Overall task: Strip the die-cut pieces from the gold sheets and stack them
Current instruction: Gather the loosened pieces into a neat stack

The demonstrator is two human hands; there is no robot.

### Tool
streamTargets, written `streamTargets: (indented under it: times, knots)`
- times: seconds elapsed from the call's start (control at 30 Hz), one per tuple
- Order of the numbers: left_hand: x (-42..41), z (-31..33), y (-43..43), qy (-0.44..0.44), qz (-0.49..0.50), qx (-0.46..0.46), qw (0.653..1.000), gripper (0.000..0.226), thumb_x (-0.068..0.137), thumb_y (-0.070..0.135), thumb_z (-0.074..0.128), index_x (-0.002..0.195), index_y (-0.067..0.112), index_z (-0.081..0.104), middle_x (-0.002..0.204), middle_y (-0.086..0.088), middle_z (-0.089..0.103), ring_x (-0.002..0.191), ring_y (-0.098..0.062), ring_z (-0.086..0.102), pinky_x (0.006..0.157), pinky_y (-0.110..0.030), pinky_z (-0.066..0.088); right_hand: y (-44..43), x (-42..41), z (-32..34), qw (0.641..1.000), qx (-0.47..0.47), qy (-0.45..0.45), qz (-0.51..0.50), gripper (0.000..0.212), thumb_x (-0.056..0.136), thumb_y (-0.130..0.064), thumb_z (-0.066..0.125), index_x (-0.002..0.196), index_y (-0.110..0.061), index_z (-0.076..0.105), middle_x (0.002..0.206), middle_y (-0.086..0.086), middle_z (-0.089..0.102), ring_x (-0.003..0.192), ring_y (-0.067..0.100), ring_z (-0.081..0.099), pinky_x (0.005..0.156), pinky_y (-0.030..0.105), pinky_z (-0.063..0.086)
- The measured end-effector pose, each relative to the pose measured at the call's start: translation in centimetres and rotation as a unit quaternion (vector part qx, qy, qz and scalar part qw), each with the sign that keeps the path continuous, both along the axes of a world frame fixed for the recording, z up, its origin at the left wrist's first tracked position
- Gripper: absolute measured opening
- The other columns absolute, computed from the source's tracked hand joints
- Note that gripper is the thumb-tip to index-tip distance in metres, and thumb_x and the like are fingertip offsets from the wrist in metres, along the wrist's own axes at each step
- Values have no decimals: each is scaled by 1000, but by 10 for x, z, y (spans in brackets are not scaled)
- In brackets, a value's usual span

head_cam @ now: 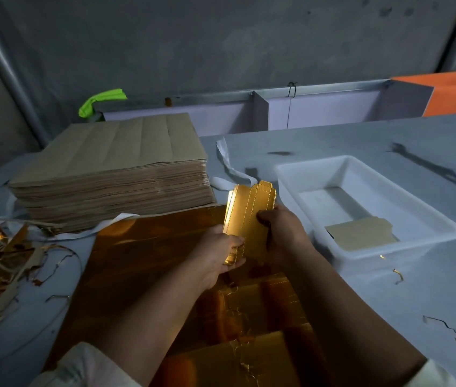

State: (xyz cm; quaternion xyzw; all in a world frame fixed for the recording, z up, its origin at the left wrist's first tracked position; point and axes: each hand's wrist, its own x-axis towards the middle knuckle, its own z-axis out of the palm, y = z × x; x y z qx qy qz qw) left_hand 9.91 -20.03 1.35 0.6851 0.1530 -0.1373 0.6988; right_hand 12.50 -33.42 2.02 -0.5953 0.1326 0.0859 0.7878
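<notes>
Gold sheets lie flat on the table. Just above them the left grip pinches the lower edge of a bundle of die-cut pieces, and the right grip clasps its side. Squaring the bundle seems the step in hand; next it likely wants laying flat in the white tray, right of the right grip.

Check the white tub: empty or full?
Nearly empty: the white tub holds only one flat brownish piece at its near end.

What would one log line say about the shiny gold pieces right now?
left hand: grips gold die-cut pieces | right hand: pinches them too | held over: gold sheet | white tub: one brown piece inside
</notes>
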Motion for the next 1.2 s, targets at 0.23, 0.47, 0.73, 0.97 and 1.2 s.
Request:
streamTargets:
  times: [0.23,0.47,0.73,0.97,1.2]
  knots:
    - [1,10,22,-93,-34,141,985,35,92,10,63,125,20,55,112,-1,63,93,-14,63,66,-24,52,-14,6,0,1000,12,-2,-13,14,89,2,54,100,-5,57,90,17,59,88,32,63,85,47,57]
    - [9,18,42,-74,109,23,991,54,82,5,74,129,16,50,115,-9,63,106,-29,64,92,-47,55,-19,-3,-9,996,-19,46,76,18,93,5,52,101,-10,59,96,15,62,88,29,61,72,46,54]
    - [8,4,44,-36,76,15,996,48,89,6,66,130,23,48,107,-6,63,96,-26,64,76,-39,57,-12,-5,-10,993,-44,39,103,34,89,-10,52,122,-9,57,126,28,57,115,43,57,92,53,52]
    - [6,3,40,-18,52,25,998,43,93,9,61,133,19,49,118,-11,60,100,-27,62,67,-33,50,-10,-7,-15,990,-94,44,95,19,100,-9,47,113,-17,58,116,19,62,99,36,65,64,42,59]
    - [5,-1,34,-35,33,39,998,46,92,9,61,133,24,45,119,-7,55,100,-24,57,64,-30,47,-4,-9,-13,986,-123,48,97,17,100,-12,50,113,-23,54,107,13,58,87,28,64,45,29,54]
